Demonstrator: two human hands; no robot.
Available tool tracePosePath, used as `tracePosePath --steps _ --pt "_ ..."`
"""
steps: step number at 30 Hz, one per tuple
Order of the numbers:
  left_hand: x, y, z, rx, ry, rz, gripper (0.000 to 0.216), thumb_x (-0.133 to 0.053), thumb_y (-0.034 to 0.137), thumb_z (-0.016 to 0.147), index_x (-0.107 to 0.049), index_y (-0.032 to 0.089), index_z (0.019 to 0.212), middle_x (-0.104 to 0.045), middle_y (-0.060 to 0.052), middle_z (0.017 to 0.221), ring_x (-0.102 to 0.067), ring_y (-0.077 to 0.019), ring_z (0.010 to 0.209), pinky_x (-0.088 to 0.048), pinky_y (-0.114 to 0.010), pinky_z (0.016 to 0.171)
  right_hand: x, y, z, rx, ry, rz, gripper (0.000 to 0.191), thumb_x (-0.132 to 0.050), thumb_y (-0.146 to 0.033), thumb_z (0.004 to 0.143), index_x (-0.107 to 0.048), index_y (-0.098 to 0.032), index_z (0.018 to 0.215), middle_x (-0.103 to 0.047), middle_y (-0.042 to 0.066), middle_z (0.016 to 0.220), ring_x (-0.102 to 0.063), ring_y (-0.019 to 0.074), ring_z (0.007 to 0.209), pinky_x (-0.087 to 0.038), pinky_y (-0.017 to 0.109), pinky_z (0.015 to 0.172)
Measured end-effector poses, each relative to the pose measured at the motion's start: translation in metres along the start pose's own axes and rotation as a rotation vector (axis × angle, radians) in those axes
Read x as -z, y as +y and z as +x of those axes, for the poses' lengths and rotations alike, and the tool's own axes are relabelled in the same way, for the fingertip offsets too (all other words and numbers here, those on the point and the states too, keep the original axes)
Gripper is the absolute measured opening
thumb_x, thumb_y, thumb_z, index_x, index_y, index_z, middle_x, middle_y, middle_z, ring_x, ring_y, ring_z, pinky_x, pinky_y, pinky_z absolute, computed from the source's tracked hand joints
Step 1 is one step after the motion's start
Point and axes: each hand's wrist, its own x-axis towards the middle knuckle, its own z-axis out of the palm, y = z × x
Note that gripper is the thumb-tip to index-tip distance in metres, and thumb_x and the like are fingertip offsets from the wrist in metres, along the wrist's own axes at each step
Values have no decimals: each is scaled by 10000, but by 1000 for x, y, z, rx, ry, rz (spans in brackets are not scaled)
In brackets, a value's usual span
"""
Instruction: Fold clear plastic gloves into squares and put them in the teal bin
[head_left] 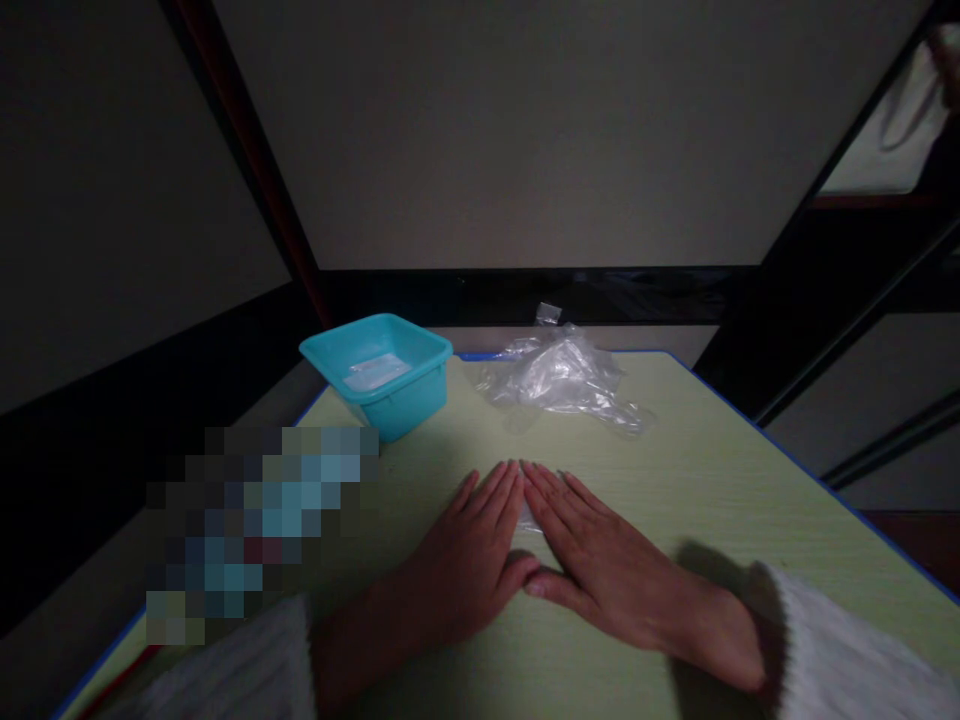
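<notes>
My left hand (465, 560) and my right hand (607, 560) lie flat on the pale green table (750, 500), palms down. Their fingertips and thumbs meet and form a triangle. In the gap between them shows a small piece of clear plastic (529, 520), pressed under the fingers. Both hands have their fingers stretched out and close together. White knit sleeves cover both wrists.
A teal plastic tub (382, 375) with something pale inside stands at the table's far left corner. A heap of crumpled clear plastic bags (562, 375) lies at the far edge. A blurred patch covers the left side. Dark frames and grey walls surround the table.
</notes>
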Motion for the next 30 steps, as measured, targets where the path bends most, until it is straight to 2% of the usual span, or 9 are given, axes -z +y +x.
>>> tracePosePath --steps 4,9,13,19,25,30 --pt "1 0 -1 -5 -16 18 587 -408 331 872 -260 31 1353 -210 -192 1454 -137 -268 1355 -182 -491 1080 -1 1 0 7 -17 -2 802 -252 -603 874 -228 28 1370 -153 236 1425 -131 295 1334 -215 484 1076" --pt "4 2 -2 -18 13 35 571 -410 323 869 -282 31 1343 -240 -198 1442 -155 -275 1351 -183 -517 1072 -7 6 -1 50 63 -18 780 -288 -599 869 -211 -26 1392 -181 215 1432 -158 289 1335 -225 495 1073" --pt "7 3 -1 -7 -20 53 582 -405 322 867 -282 11 1343 -226 -211 1441 -158 -294 1348 -170 -540 1064 -9 8 -2 67 80 -52 771 -308 -585 871 -232 -17 1386 -222 230 1419 -192 297 1326 -235 493 1069" --pt "3 1 -2 -19 20 62 575 -339 373 896 -270 39 1359 -234 -189 1449 -140 -276 1356 -145 -520 1071 -12 12 -6 70 121 -90 768 -330 -578 869 -126 -81 1419 -218 192 1433 -181 267 1334 -236 496 1067" --pt "3 1 -3 -26 21 74 591 -296 420 910 -279 37 1360 -240 -190 1446 -147 -275 1355 -136 -514 1073 -8 16 -12 30 58 -112 776 -312 -592 865 -213 -31 1393 -216 224 1421 -165 272 1335 -228 504 1064" --pt "7 2 -2 -19 -18 96 581 -348 376 894 -272 40 1361 -231 -194 1448 -143 -279 1354 -154 -516 1070 -7 17 -15 13 58 -99 782 -314 -600 861 -247 -18 1380 -237 227 1415 -179 279 1331 -220 511 1066"
